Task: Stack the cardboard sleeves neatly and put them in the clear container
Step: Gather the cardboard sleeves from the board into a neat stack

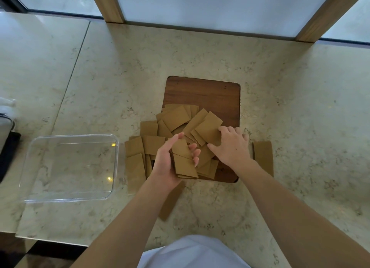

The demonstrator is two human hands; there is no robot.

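- Left hand (170,159) gripping a small stack (185,163) of sleeves, fingers (195,153) curled round its edge, thumb along the other side; held just above the pile (180,125).
- Right hand (232,145) flat on the pile, fingers spread and straight, pressing a sleeve (208,127) near the top; not curled round anything.
- Pile scattered half on the wooden board (202,91), half on the desk (120,71); strays lying apart: one (264,157) right of the right wrist, one (172,199) under the left forearm.
- Container (70,167) to the left, beside the pile, no sleeves in it yet.
- Risk: stack visibly fanned, top sleeves skewed; adding another without squaring likely to worsen the splay and let sleeves slide out of the grip.
- Risk: dragging a sleeve with flat fingers may pull neighbours along and push others off the board.
- Risk: left forearm could sweep the stray beneath it toward the desk edge.
- Risk: strays easily missed, far one especially.
- Risk: light container may skid if a skewed stack catches its rim.
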